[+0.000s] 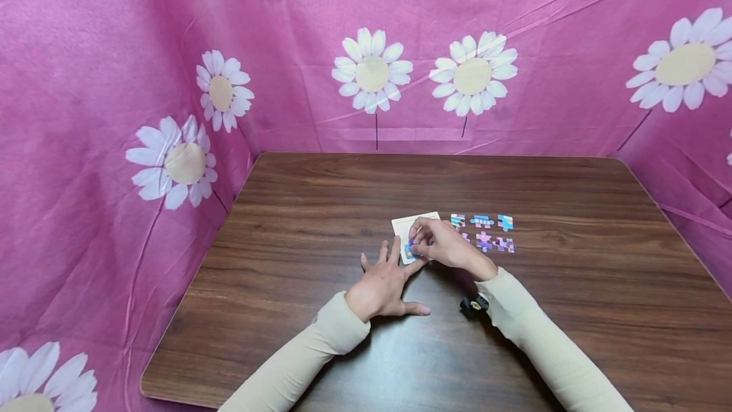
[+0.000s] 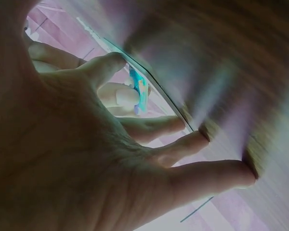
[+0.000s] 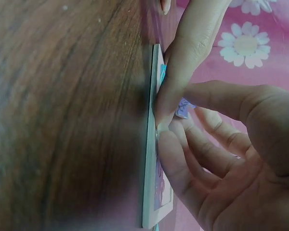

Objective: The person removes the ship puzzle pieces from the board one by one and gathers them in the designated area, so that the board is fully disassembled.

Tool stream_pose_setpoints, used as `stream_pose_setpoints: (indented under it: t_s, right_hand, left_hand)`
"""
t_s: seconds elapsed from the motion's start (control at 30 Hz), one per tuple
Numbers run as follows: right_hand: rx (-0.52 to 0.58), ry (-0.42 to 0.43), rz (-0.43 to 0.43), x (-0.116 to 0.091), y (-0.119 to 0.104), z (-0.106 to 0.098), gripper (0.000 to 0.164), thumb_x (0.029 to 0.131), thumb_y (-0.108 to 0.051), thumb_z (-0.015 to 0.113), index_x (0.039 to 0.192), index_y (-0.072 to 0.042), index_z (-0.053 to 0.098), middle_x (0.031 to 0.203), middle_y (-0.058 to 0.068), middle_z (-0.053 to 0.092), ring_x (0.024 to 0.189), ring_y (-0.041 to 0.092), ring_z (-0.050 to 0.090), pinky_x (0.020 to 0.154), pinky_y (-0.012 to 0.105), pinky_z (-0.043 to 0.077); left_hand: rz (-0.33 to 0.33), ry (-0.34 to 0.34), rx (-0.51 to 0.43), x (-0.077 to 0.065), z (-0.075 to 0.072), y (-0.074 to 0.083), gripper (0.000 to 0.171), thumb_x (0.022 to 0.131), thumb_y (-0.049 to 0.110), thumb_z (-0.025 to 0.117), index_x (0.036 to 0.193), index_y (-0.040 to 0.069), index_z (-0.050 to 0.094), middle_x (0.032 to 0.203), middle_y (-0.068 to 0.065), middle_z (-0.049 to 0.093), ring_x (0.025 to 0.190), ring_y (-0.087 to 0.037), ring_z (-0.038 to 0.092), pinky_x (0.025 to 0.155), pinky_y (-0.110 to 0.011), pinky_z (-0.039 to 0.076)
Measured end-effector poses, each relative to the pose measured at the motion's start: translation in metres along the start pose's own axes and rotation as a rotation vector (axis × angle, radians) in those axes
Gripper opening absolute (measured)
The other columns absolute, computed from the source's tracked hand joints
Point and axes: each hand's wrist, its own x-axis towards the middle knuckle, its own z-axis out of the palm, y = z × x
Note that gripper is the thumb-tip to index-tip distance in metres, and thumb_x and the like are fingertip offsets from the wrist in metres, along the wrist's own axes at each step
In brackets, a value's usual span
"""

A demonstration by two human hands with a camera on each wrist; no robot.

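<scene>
A thin white puzzle board lies on the table beneath both hands, with a blue and orange patch at its near left corner. My left hand is spread out at that corner, its index finger along the near edge and its thumb stretched away over the table. Above the board, my right hand pinches a small puzzle piece between thumb and fingers. That puzzle piece shows purple in the right wrist view, partly covered by fingers. Turquoise and orange printing shows beside the right fingertips in the left wrist view.
Right of the board, several loose puzzle pieces lie in two rows, one partly behind the right hand. A black wrist camera sits under the right sleeve. The brown wooden table meets a pink flowered curtain at back and sides.
</scene>
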Motion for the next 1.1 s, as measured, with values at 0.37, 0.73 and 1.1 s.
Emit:
stream_pose_setpoints:
  t_s: [0.37,0.73,1.1]
  right_hand:
    - [0.009,0.137,0.035,-0.01,0.007,-0.012,0.007,0.097,-0.006,0.071,0.103,-0.005,0.068,0.097,0.012,0.077,0.086,0.018,0.07,0.075,0.028,0.053]
    - [0.123,0.192,0.102,-0.029,0.015,-0.036,0.013,0.098,-0.005,0.069,0.11,-0.001,0.066,0.1,0.022,0.075,0.072,0.025,0.071,0.057,0.036,0.061]
    - [0.122,0.211,0.137,-0.049,0.024,-0.048,0.015,0.098,-0.005,0.069,0.111,0.002,0.064,0.098,0.024,0.075,0.067,0.028,0.073,0.056,0.039,0.062]
  left_hand:
    - [0.041,0.036,0.042,0.002,0.0,0.0,0.101,0.078,0.084,0.066,0.163,0.049,0.025,0.171,-0.026,0.02,0.154,-0.048,0.032,0.106,-0.078,0.042]
    - [0.055,0.022,0.014,0.004,-0.002,-0.003,0.1,0.079,0.083,0.067,0.163,0.046,0.027,0.171,-0.027,0.017,0.154,-0.049,0.032,0.11,-0.077,0.039]
    - [0.087,0.074,-0.005,0.003,-0.002,-0.007,0.088,0.087,0.073,0.067,0.162,0.04,0.035,0.16,-0.02,0.033,0.141,-0.041,0.043,0.111,-0.071,0.042]
